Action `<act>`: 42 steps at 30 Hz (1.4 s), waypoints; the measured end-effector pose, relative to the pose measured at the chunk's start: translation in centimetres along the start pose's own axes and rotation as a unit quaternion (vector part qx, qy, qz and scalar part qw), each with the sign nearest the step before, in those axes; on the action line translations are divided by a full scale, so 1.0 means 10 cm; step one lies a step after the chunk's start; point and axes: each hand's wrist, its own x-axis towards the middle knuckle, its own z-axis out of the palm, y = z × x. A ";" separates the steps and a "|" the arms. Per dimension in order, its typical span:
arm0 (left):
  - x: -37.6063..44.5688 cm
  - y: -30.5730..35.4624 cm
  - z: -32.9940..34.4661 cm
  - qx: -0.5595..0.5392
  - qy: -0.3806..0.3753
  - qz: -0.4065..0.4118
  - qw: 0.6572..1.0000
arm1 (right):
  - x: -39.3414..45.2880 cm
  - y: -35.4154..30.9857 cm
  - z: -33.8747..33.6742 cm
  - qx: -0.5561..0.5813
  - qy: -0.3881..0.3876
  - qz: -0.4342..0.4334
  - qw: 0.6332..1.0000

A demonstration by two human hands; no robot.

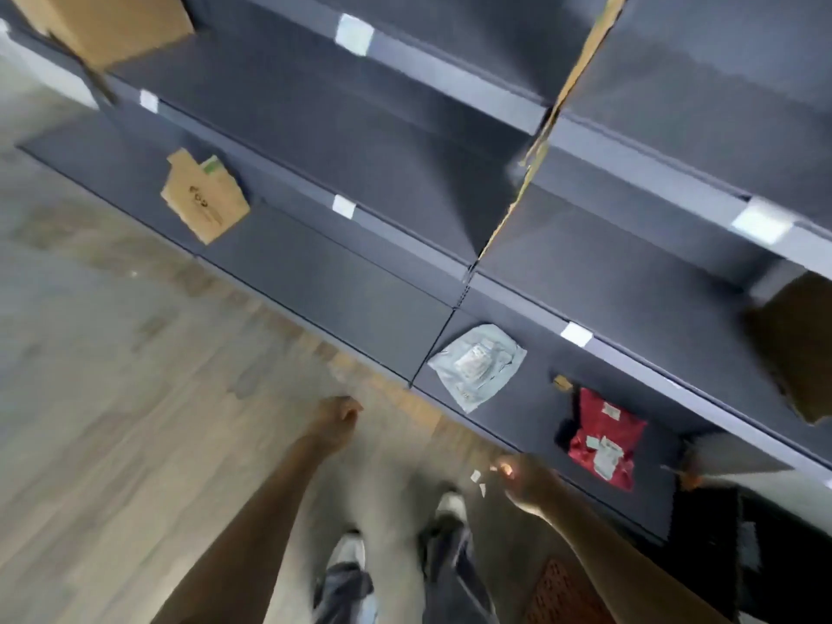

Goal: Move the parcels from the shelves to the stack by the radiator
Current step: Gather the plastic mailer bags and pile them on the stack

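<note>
- The left hand (337, 418) hangs over the wooden floor (112, 398) with its fingers curled into a loose fist, holding nothing.
- The right hand (524, 479) is blurred; I cannot tell how its fingers lie.
- A pale grey mailer bag (477, 364) lies on the bottom shelf (531, 412), just beyond the right hand.
- A red parcel (605, 436) lies to its right.
- A brown paper parcel (205, 202) lies far left.

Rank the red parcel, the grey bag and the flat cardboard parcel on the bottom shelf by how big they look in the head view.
1. Grey bag and red parcel: look about alike, too close to rank.
2. Cardboard parcel: looks slightly smaller, but it lies farther from the camera, so its true size is unsure.
</note>
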 end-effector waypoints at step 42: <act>1.72 -1.12 3.22 -0.068 0.001 -0.119 0.990 | 3.51 0.25 1.87 -0.144 0.008 -0.205 0.968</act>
